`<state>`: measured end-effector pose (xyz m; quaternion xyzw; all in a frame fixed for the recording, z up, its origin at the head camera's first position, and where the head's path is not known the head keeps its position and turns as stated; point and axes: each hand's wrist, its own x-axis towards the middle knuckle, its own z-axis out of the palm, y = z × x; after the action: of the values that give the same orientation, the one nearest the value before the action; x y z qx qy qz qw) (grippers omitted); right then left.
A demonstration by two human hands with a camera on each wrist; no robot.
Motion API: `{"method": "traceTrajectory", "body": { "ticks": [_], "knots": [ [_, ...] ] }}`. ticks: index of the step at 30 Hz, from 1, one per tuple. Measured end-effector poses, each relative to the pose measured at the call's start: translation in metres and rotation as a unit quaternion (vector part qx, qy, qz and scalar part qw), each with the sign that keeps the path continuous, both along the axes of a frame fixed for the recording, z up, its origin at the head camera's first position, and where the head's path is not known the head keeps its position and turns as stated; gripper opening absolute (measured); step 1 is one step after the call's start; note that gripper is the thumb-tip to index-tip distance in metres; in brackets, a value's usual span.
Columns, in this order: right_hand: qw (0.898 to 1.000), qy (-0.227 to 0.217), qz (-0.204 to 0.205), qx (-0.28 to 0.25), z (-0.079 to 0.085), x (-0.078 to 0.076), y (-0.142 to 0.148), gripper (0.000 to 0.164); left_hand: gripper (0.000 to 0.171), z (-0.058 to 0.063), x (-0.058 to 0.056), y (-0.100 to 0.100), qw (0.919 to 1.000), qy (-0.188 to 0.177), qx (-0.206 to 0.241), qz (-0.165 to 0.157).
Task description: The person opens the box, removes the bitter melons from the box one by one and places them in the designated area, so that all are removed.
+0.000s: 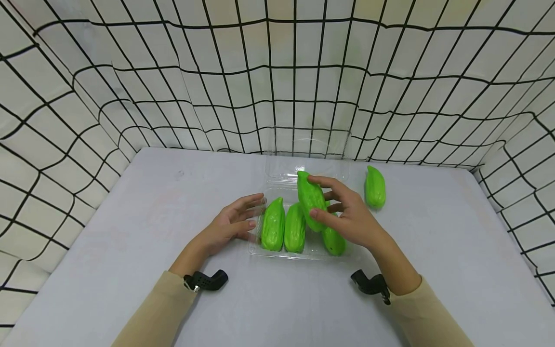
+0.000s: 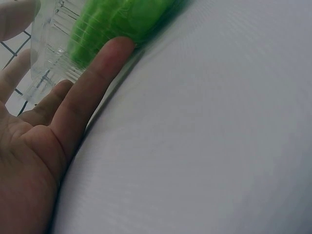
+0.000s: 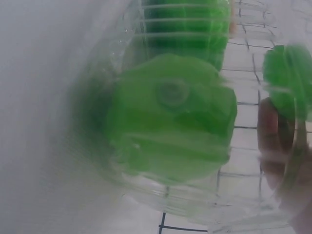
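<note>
My right hand [image 1: 353,214] grips a bright green, ridged, gourd-like vegetable [image 1: 310,200] between thumb and fingers, tilted with its pointed tip away from me. It hangs over a clear plastic box [image 1: 282,256]. Inside the box lie a left vegetable [image 1: 273,226], a middle one [image 1: 295,229] and a right one [image 1: 334,241], partly covered by the held one. Beside the box's left wall is my left hand [image 1: 230,219], fingers extended; in the left wrist view a finger [image 2: 92,78] lies along that wall. The right wrist view looks through the clear plastic at a vegetable's blunt end [image 3: 170,122].
The box's clear lid [image 1: 282,168] stands open at the back. Another green vegetable [image 1: 375,188] lies on the white table [image 1: 433,241], right of the box. Black netting [image 1: 312,67] over white surrounds the table's back and sides.
</note>
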<state>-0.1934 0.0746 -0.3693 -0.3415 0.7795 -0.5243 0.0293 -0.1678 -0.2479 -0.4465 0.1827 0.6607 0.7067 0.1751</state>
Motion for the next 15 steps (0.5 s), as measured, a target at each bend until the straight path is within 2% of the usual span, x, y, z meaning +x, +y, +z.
{"method": "traceTrajectory", "body": {
  "ticks": [15],
  "knots": [
    [1.0,0.004,-0.013,0.005,0.0028,-0.0018,0.0052,0.064,0.068,0.0016,0.001,0.0009,1.0,-0.003,-0.003,0.002]
  ]
}}
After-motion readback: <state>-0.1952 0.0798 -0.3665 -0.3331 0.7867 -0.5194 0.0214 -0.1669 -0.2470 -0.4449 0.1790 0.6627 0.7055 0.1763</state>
